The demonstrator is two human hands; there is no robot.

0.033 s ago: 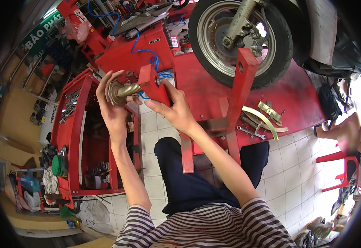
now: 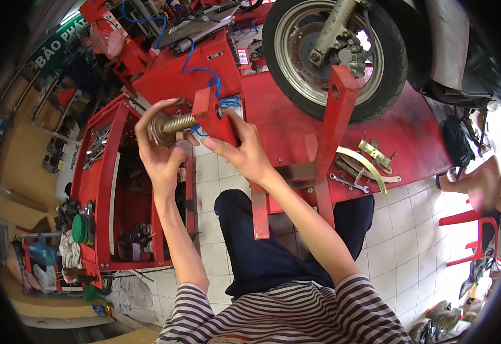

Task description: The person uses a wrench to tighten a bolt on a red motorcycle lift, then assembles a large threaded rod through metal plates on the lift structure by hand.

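A threaded screw (image 2: 181, 122) with a round, worn metal knob (image 2: 160, 129) runs through the top of a red square steel post (image 2: 206, 109). My left hand (image 2: 160, 157) curls its fingers over and around the knob, with the thumb bent up below it. My right hand (image 2: 243, 150) grips the red post, its thumb on the near side and its fingers mostly hidden behind. Right of it rises a second red upright (image 2: 341, 103) with a hole near its top.
A motorbike's front wheel (image 2: 276, 63) stands on the red lift table (image 2: 262, 132). Metal brackets (image 2: 373, 155) and a wrench (image 2: 348, 183) lie near the table's edge. At left is a red tool cart (image 2: 107, 189). A blue hose (image 2: 204, 71) hangs ahead. A person's leg (image 2: 474, 178) is at right.
My left hand's fingers have bent further over the knob, and its thumb has come up toward it. The right hand keeps its hold on the post.
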